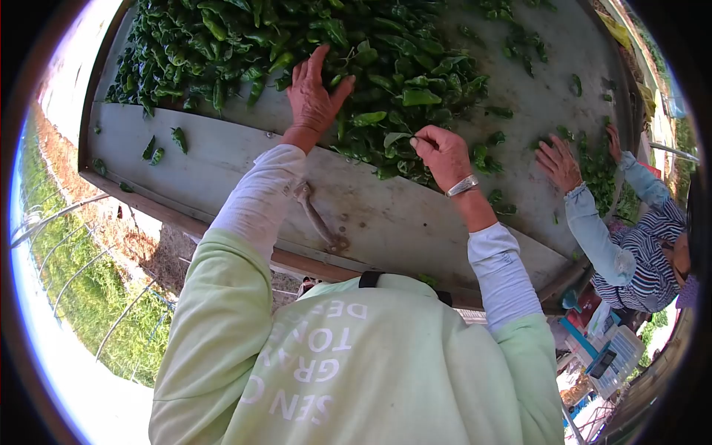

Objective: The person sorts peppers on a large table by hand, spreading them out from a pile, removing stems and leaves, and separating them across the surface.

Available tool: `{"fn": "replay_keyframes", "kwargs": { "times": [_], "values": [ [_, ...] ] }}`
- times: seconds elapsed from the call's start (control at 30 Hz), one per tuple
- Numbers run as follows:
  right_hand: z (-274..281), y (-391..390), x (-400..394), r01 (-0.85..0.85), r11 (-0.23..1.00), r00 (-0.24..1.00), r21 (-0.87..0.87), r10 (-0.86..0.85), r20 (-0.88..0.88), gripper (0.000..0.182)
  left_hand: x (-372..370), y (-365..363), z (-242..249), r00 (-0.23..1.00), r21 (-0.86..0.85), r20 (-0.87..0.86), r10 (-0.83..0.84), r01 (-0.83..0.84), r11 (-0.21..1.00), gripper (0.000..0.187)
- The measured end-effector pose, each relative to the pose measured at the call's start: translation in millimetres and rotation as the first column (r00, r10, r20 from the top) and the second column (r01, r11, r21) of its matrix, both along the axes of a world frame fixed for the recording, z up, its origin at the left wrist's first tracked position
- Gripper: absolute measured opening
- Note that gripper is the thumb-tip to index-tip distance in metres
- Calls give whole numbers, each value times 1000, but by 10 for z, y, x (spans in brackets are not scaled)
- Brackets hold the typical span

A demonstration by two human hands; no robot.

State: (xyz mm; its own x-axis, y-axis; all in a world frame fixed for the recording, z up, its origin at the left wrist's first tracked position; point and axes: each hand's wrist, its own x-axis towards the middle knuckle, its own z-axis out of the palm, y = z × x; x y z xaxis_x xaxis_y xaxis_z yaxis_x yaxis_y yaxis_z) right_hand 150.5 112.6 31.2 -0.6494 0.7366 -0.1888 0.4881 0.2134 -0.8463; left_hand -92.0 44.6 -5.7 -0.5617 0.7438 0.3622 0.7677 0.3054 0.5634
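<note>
A large heap of green peppers [222, 44] covers the far part of a metal table. My left hand [315, 100] rests at the heap's near edge, its fingers spread among the peppers and closed on nothing. To the right of it, my right hand [447, 157] wears a silver-coloured watch or bracelet. Thumb and index finger of that hand pinch a green leaf [397, 139] just above the near side of the heap. A bright green pepper [421, 97] lies on top, a little beyond the right hand.
The metal table [193, 159] has a raised rim and a worn handle [315, 215] on its near panel. Several loose peppers [179, 139] lie at the left. On the right, another person's hands [560, 163] touch the table beside a smaller pile. Plastic baskets [619, 360] stand lower right.
</note>
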Motion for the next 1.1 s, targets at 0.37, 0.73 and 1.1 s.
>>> {"fn": "replay_keyframes", "kwargs": {
  "times": [0.37, 0.73, 1.1],
  "values": [
    [344, -344, 460, 191, 665, 869, -722, -457, -190, 11, 46, -113, 85, 996, -6, 86, -35, 35, 999, 66],
    [424, -1002, 269, 8, 967, 997, 255, 13, -81, 10, 1261, -1064, 699, -16, -98, 994, 108, 319, 943, 34],
    [278, -1082, 442, 185, 951, 952, -248, -236, -194, 34, 1184, -1230, 432, -419, 22, 907, 29, 117, 993, 20]
  ]
}}
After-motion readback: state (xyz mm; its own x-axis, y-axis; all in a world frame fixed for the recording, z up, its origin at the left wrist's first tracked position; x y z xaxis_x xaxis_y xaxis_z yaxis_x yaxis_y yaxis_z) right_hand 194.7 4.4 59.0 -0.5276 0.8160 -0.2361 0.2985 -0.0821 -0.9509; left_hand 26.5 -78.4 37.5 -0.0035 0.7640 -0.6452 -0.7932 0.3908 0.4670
